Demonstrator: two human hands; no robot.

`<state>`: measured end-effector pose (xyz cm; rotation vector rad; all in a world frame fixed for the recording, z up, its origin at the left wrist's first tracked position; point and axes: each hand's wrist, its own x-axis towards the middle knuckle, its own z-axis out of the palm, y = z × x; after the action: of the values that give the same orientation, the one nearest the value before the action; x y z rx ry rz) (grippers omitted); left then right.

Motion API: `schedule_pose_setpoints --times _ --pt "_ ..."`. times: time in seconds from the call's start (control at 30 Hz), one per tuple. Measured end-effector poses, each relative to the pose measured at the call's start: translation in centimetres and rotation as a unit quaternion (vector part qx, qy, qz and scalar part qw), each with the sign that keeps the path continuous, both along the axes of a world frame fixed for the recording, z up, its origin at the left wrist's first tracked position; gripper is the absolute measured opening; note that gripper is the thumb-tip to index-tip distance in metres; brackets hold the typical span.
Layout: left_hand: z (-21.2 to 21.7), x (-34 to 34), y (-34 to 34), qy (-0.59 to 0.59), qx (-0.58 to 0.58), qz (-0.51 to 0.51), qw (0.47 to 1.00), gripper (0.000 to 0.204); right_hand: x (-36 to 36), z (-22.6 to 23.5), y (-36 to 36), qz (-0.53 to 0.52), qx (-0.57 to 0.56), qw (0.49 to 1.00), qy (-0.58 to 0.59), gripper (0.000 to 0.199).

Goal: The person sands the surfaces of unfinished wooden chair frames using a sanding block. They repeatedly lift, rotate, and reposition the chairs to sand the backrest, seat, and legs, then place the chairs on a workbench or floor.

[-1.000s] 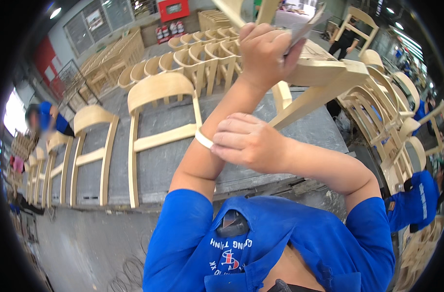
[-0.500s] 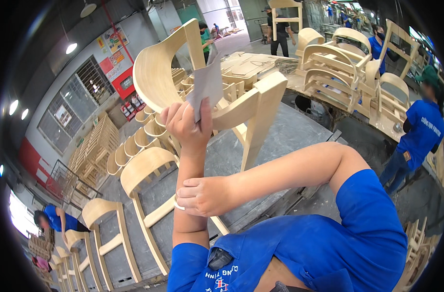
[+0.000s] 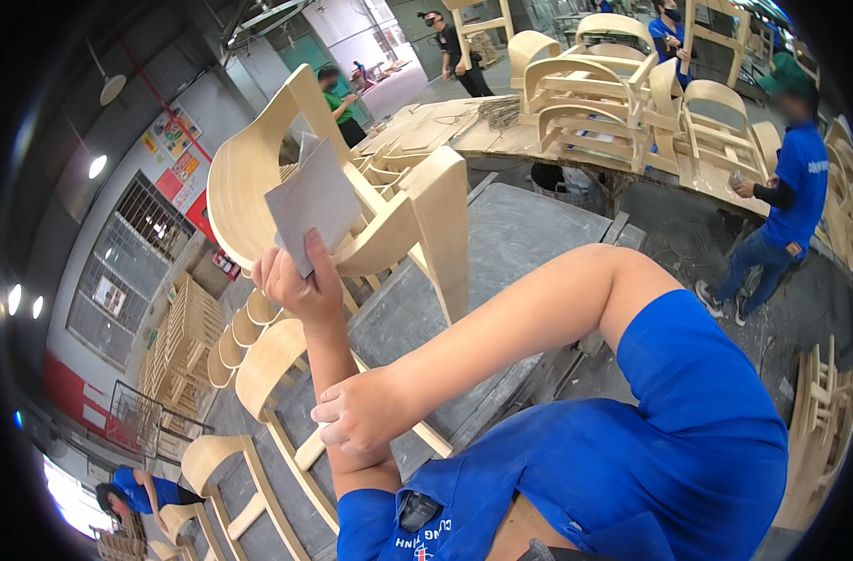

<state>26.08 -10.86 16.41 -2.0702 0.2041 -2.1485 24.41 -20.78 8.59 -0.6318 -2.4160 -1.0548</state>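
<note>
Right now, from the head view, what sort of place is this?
Likely a wooden-furniture workshop: pale, unpainted-looking chair frames line a grey worktable, more frames are piled beyond it, and the left hand holds a grey sheet, possibly sandpaper.

Right of the nearest chair (image 3: 244,182), open room lies over the gray desk (image 3: 529,234), where a hand can pass toward its far edge. Ahead of the left hand (image 3: 300,283), the chair's curved back and rail stand in the way, and the gray sheet it holds (image 3: 312,208) covers part of the chair's opening. To the left, chair frames (image 3: 265,363) leave gaps between their bars. The right forearm (image 3: 492,332) slants across the near side, blocking it.
</note>
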Motion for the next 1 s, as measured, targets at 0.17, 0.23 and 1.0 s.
schedule_pose_setpoints --times 0.17,0.23,1.0 --pt "0.0 0.2 -0.2 0.006 0.01 0.002 1.0 0.024 0.2 -0.6 1.2 0.052 -0.033 0.996 0.062 0.008" --pt "-0.1 0.3 -0.3 0.007 0.005 0.006 1.0 0.026 0.0 -1.3 1.6 0.059 -0.042 0.992 0.106 0.008" --pt "-0.1 0.0 0.5 -0.007 -0.018 -0.015 1.0 0.026 17.6 19.3 -12.4 -0.325 -0.442 0.728 0.411 0.031"
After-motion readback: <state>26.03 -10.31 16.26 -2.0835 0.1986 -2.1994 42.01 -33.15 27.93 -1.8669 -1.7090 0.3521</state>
